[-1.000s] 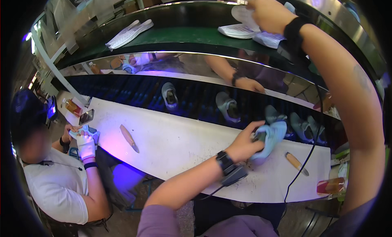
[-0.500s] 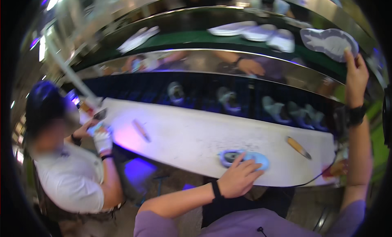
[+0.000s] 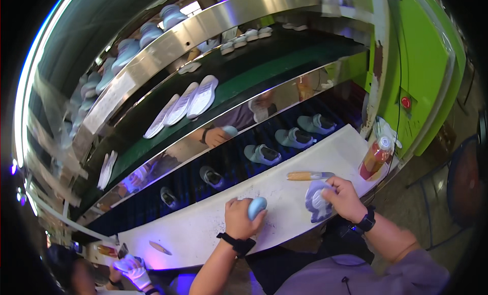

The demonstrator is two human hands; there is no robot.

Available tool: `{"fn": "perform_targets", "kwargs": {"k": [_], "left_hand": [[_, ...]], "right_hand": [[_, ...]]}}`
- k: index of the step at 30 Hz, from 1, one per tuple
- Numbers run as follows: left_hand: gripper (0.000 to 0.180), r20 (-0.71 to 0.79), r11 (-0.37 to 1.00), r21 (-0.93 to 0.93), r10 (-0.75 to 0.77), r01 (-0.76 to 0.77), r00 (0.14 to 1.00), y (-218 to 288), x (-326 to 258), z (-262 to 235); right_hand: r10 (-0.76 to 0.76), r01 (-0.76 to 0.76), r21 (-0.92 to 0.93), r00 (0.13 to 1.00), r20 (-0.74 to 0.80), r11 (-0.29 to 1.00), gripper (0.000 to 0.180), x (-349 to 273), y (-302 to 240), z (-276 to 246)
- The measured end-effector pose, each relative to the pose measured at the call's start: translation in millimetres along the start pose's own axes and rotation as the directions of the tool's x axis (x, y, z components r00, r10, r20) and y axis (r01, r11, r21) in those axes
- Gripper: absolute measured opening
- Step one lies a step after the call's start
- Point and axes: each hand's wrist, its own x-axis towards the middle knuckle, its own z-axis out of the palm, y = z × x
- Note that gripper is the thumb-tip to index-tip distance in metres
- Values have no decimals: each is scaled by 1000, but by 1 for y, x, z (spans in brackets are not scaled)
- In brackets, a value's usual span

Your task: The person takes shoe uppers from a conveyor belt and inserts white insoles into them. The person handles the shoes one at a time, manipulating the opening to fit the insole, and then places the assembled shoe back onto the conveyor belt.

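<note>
Shoe factory line: conveyor belts [image 3: 264, 79] carrying soles [image 3: 202, 95], shoes [image 3: 262, 153], white workbench [image 3: 213, 229].

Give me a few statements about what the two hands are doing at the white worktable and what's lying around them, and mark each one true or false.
1. The left hand holds a light blue shoe upper over the white worktable. True.
2. The right hand rests on a pale sole piece lying on the worktable. True.
3. The wooden-handled tool is gripped in the right hand. False: it lies free on the worktable, just beyond that hand.
4. The orange drink bottle stands at the table's left end. False: it stands at the right end, near the green machine housing.
5. Both wrists are bare. False: each wears a black wristband.
</note>
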Motion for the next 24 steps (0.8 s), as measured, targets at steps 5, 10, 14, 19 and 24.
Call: {"fn": "perform_targets", "kwargs": {"k": [5,10,14,19,24], "left_hand": [[50,-101,478,-876,-299,58,949,46,-5,22],[52,-150,730,-683,-106,-26,983,64,-16,47],[46,-66,773,-574,-372,270,926,97,-34,-4],[30,-73,597,-780,-384,187,921,127,-47,-6],[31,-129,649,-744,-374,160,918,129,-57,2]], "right_hand": [[-172,163,56,961,218,985,17,-9,-17,17],[-201,164,128,903,379,978,20,-1,-2,45],[-168,146,88,913,371,985,23,-4,-6,37],[-169,127,134,910,378,983,25,-15,-7,44],[-225,208,86,915,334,974,33,-31,3,40]]}}
